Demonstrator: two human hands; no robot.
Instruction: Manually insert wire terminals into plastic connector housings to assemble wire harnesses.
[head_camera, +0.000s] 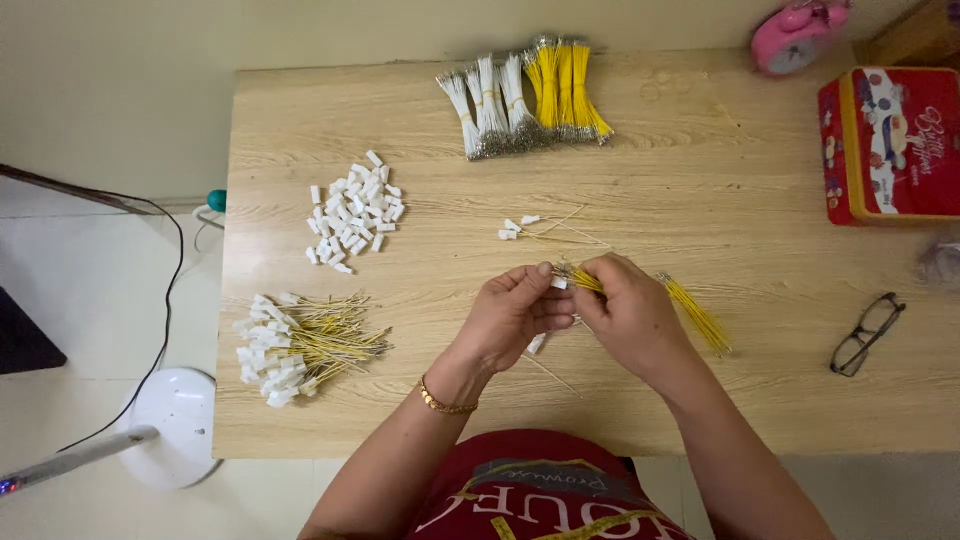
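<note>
— What are the hands doing, there at the middle of the frame?

— The left hand (512, 312) has its grip pinched on a small white connector (558, 283). The right hand (630, 315) has its grip pressed on a bunch of yellow wires (692, 310), whose loose ends trail off to the right over the counter (700, 180). The two hands meet fingertip to fingertip, just above the counter.

— And around them?

— Just above the hands lie a few finished pieces (520, 228), white ends with thin wires. At centre left sits a heap of loose white connectors (356, 212), and below it, at lower left, a pile of assembled wires with connectors (300, 345). At the top centre lie bundles of white wires (490, 105) touching bundles of yellow ones (565, 85).

— Anything on the right?

— A red tin box (890, 145) at the upper right edge, a pink alarm clock (795, 35) above it, and black glasses (866, 334) at centre right, well apart from the hands.
</note>
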